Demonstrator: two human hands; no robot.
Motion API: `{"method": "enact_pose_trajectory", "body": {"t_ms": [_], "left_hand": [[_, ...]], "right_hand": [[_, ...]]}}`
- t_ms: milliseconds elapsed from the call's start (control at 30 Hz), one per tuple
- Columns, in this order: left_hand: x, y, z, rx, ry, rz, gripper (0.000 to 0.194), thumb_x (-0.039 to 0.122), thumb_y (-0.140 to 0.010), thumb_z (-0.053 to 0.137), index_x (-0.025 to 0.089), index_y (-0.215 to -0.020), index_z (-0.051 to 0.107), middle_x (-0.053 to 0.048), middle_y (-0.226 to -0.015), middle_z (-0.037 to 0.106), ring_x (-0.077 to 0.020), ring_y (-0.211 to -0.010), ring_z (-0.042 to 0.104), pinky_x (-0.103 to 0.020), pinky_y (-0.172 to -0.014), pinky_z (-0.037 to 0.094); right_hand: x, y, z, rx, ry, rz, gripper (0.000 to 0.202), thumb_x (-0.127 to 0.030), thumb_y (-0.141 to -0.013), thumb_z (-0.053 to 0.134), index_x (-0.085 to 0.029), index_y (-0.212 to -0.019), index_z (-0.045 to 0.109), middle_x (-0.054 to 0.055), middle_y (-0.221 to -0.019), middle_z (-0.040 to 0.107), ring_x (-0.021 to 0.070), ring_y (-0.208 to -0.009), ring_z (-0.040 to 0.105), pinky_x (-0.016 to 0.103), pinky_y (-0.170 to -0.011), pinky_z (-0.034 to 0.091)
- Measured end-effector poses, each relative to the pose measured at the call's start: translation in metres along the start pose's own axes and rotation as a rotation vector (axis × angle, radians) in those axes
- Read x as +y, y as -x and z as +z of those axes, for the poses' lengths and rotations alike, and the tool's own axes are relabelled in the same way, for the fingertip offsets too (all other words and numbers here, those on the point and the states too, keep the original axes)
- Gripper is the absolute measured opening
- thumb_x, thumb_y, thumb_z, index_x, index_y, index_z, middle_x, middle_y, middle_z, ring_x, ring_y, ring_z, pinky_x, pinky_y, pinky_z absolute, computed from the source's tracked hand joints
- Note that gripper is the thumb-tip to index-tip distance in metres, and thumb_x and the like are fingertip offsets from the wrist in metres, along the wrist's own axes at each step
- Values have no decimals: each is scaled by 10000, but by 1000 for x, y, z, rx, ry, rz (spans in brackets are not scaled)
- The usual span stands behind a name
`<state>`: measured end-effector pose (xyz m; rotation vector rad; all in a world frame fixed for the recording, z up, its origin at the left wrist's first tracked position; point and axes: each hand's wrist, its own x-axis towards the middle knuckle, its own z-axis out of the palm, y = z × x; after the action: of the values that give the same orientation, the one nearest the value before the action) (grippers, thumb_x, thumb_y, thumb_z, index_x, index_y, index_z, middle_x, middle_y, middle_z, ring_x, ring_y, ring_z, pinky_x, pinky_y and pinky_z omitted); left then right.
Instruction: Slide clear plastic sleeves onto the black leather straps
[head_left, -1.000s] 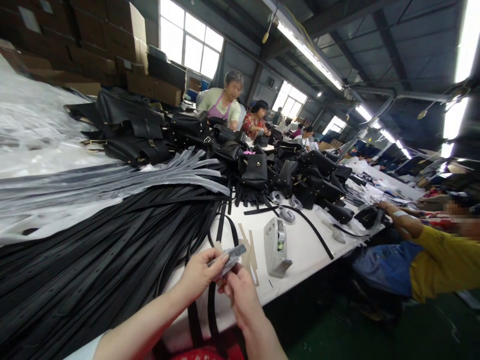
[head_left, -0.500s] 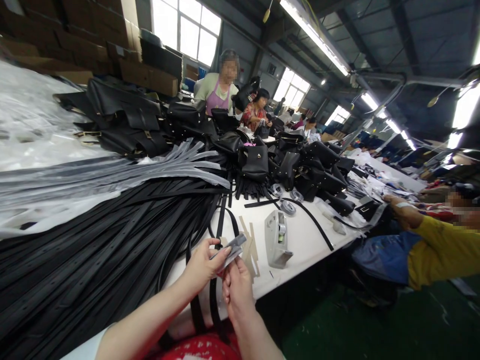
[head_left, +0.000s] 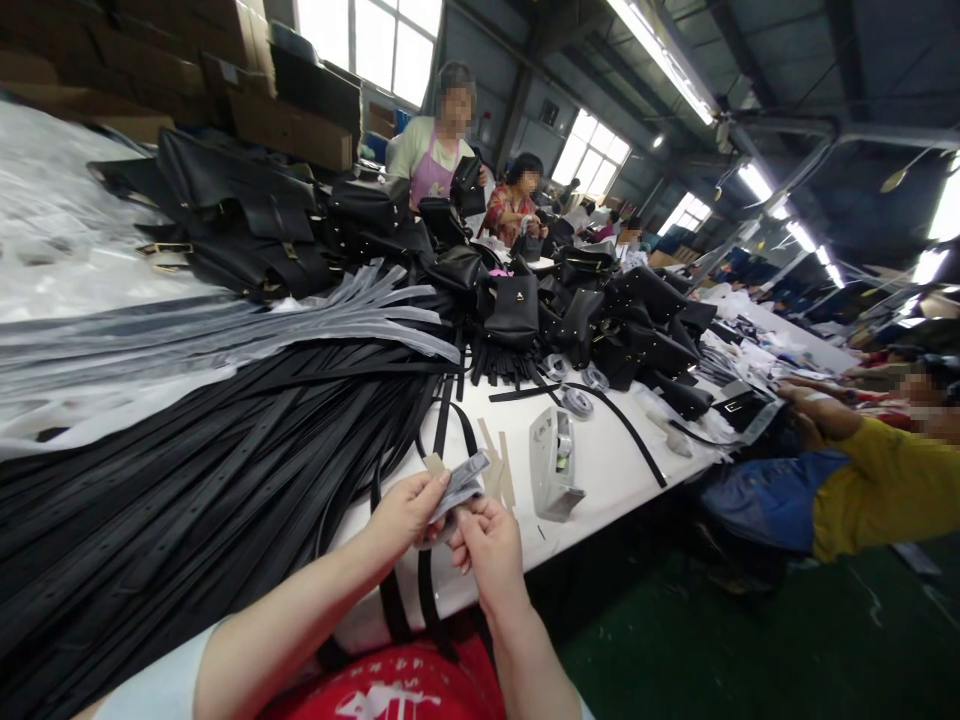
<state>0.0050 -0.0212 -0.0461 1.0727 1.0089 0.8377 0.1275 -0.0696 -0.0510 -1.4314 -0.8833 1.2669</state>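
My left hand (head_left: 411,512) pinches a folded grey plastic sleeve (head_left: 463,480) between thumb and fingers, above the front of the white table. Close against its lower edge, my right hand (head_left: 491,545) has its fingertips pressed together; what they grip, if anything, is hidden. Black straps (head_left: 427,590) hang over the table edge below my hands. Just beyond lie beige cardboard strips (head_left: 495,460), and a grey tape dispenser (head_left: 555,465) stands to the right.
A big heap of long black straps (head_left: 225,490) fills the left side, with grey plastic sleeves (head_left: 322,330) over it. Black bags (head_left: 511,310) are piled behind. Tape rolls (head_left: 577,402) lie beyond the dispenser. Co-workers sit or stand across the table; a yellow sleeve (head_left: 885,480) is at right.
My right hand has shifted slightly up and right, and its fingers have turned toward the sleeve's lower edge. My left hand keeps its pinch. A co-worker at the back has raised a black bag.
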Motion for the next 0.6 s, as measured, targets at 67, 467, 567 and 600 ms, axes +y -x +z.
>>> {"method": "enact_pose_trajectory", "body": {"t_ms": [67, 467, 567, 600], "left_hand": [[-5, 1, 5, -45, 30, 11, 571, 761, -687, 507, 199, -597, 460, 54, -391, 468, -82, -325, 381, -190, -345, 261], [11, 5, -13, 64, -5, -3, 479, 541, -870, 403, 190, -556, 489, 35, -407, 468, -97, -353, 412, -206, -376, 309], [11, 4, -13, 28, -36, -17, 482, 537, -874, 394, 191, -548, 474, 37, -401, 474, -100, -349, 422, -206, -380, 311], [11, 4, -12, 13, -53, -17, 490, 545, -876, 381, 193, -546, 468, 38, -401, 475, -101, -348, 424, -206, -381, 313]], "right_hand": [[3, -2, 2, 30, 6, 9, 368, -473, -737, 688, -146, -813, 539, -44, -492, 581, 49, -309, 455, 120, -284, 254], [-21, 27, -24, -307, 279, -353, 501, -194, -657, 773, -214, -1138, 632, 86, -1154, 659, 230, -982, 651, 327, -793, 555], [-29, 27, -23, -166, 416, -432, 364, -215, -735, 716, -206, -1092, 641, 68, -962, 703, 196, -803, 667, 315, -720, 555], [-30, 27, -23, -132, 466, -492, 318, -209, -758, 695, -214, -1073, 649, 54, -899, 706, 188, -757, 660, 308, -694, 546]]}}
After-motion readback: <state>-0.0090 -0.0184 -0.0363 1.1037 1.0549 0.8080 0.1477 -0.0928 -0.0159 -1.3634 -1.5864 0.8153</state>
